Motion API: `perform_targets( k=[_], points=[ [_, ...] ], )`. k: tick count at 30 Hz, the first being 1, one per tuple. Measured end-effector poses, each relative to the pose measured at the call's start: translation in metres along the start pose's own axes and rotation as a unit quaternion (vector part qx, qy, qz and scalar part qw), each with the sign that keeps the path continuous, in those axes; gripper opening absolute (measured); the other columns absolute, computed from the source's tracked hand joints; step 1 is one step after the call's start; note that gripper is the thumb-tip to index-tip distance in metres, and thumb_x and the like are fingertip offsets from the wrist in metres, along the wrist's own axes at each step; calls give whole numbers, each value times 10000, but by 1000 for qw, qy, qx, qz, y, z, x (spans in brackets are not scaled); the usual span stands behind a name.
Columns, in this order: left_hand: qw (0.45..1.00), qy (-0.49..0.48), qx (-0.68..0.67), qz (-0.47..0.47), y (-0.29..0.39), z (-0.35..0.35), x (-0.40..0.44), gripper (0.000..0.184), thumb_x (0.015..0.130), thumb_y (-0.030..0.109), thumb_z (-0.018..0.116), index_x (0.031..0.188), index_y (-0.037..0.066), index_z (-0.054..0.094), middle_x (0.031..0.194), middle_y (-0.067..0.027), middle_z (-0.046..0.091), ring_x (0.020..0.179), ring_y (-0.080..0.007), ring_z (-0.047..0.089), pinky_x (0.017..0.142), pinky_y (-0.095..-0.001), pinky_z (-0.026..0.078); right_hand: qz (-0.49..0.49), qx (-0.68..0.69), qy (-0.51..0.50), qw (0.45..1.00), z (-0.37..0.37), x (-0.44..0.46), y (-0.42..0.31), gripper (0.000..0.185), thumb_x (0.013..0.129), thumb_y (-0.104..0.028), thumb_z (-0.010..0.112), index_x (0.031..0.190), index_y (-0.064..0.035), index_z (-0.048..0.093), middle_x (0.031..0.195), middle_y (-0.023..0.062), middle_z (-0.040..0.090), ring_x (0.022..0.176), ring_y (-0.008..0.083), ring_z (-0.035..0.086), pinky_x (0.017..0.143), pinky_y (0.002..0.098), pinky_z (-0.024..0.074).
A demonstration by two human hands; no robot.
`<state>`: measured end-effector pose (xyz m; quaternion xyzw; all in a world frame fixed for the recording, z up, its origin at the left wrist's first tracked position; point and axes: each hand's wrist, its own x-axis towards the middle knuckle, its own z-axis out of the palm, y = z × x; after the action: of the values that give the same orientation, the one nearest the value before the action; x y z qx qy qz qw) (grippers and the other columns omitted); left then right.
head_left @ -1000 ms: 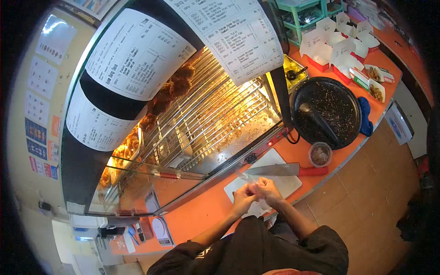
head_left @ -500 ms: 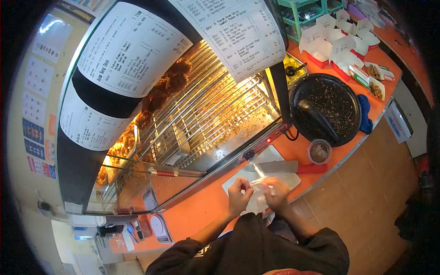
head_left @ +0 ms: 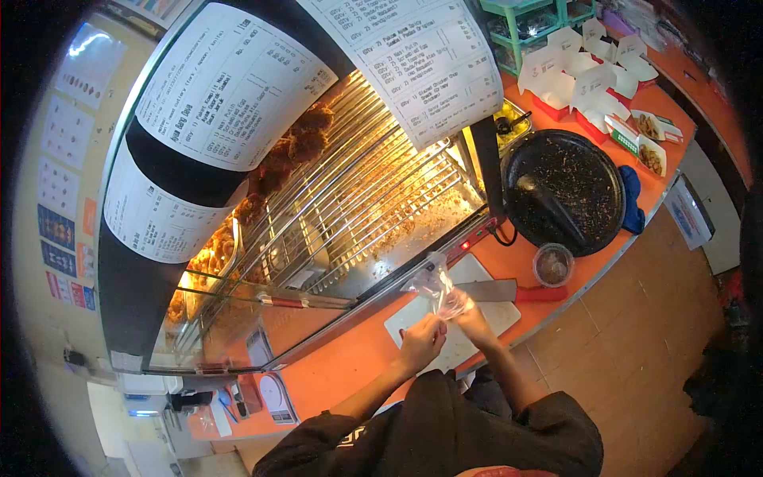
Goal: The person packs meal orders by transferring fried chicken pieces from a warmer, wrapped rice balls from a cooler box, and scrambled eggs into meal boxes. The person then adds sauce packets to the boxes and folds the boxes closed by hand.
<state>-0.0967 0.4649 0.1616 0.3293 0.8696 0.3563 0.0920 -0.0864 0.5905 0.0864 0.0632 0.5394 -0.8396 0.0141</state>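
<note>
A thin, clear plastic glove, crumpled and shiny, stands up from between my two hands above the white cutting board. My left hand is closed, its fingertips pinching the plastic's lower edge. Against the plastic's right side, my right hand has its fingers partly behind or within it; glare hides them in part. A knife with a wide blade and a red handle lies across the board's far right edge, just beyond my right hand.
Past the knife are a small clear cup and a black stone mortar with its pestle. Open food boxes stand farther right. A heated glass cabinet with receipts borders the counter. A scale sits left.
The plastic, earlier a twisted strip stretched between both hands, has opened out and risen toward the cabinet. My right hand has moved slightly left and up, my left hand slightly down.
</note>
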Motion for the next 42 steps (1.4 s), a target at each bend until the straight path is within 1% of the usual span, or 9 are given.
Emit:
perform_targets(
  k=[3,7,11,29,31,34,36,40,42],
  points=[
    [997,-18,22,66,-9,9,-3,118,649,-15,538,717,40,459,649,-93,462,579,-242,513,518,-316,418,68,436,-76,894,-10,4,-6,377,834,-234,482,1124,-7,398,1087,128,475,1001,226,470,880,346,379],
    [988,2,4,153,0,17,2,109,643,-12,520,718,39,459,658,-89,467,600,-246,513,523,-324,414,66,455,-66,886,3,6,9,315,849,-230,452,1068,-5,428,1038,139,481,988,248,471,872,369,390],
    [995,35,-15,93,-3,14,5,123,629,-7,526,722,44,464,670,-92,464,616,-255,507,540,-333,417,92,235,-88,964,3,9,27,250,861,-226,428,1016,-34,463,993,94,490,914,185,498,796,318,426],
    [963,-13,129,236,-4,13,-20,120,623,75,550,705,87,463,660,-48,447,601,-204,491,527,-314,409,171,-36,-198,964,23,16,-5,411,888,-369,334,1120,-47,440,1043,80,502,916,188,497,801,312,423],
    [965,3,121,234,-1,8,-27,119,615,80,545,706,84,469,674,-51,455,615,-204,490,549,-311,412,138,57,-247,957,33,22,7,666,802,-589,275,1265,-112,298,1213,64,402,1074,187,403,829,355,414],
    [964,35,85,250,2,-5,-37,105,623,82,544,686,71,460,666,-60,450,604,-214,488,551,-315,408,-192,-190,-341,900,52,37,30,696,793,-603,281,1279,-105,245,1225,106,383,1017,225,467,785,436,439],
    [975,62,40,211,-3,-15,-49,86,652,79,530,694,49,462,662,-74,446,619,-220,495,544,-307,411,291,151,-256,910,72,40,-1,707,790,-612,274,1291,-119,202,1134,147,464,879,245,541,696,478,464],
    [988,66,62,122,0,-67,-73,48,682,79,553,719,68,523,744,-90,484,739,-221,505,682,-328,402,211,40,-210,954,134,30,-33,757,789,-637,184,1209,-34,367,974,125,559,693,161,573,509,219,449],
    [970,184,76,137,9,-100,-97,122,678,102,571,783,61,524,810,-87,488,754,-222,509,681,-331,408,217,114,-255,935,142,17,-39,815,751,-689,184,1211,-43,373,1028,122,534,797,194,543,589,280,459]
  ],
)
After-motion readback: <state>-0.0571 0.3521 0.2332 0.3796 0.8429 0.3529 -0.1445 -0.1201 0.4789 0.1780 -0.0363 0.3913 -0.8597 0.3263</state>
